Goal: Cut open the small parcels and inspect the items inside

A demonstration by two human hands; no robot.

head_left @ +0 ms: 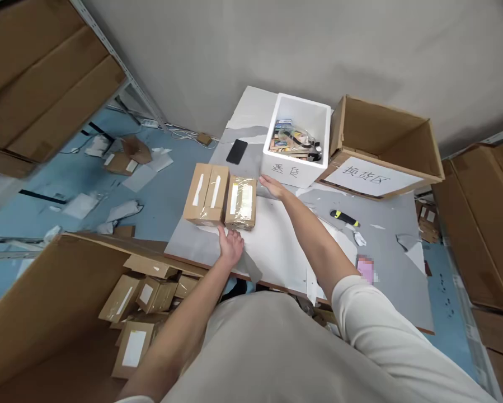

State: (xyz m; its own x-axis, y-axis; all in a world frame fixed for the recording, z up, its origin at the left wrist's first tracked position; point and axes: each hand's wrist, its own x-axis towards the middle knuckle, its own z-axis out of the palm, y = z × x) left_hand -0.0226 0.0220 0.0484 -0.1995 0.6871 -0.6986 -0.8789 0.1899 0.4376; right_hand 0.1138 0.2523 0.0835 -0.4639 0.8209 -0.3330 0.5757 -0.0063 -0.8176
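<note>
Two cardboard boxes stand side by side at the table's left part: a larger box (207,195) with white label strips, and a smaller box (240,202) wrapped in shiny clear tape. My left hand (231,245) is at their near side, its fingers apart, close to the front edges of both boxes. Beside the smaller box's far right corner is my right hand (272,187), palm facing left, fingers stretched out. Neither hand is wrapped round a box; whether the fingertips touch the cardboard is hard to tell.
Behind are a black phone (236,151), a white foam box (295,173) holding goods and an open carton (385,187). A cutter (344,218) lies on the table (385,235). A large carton (79,291) of small boxes stands at the lower left.
</note>
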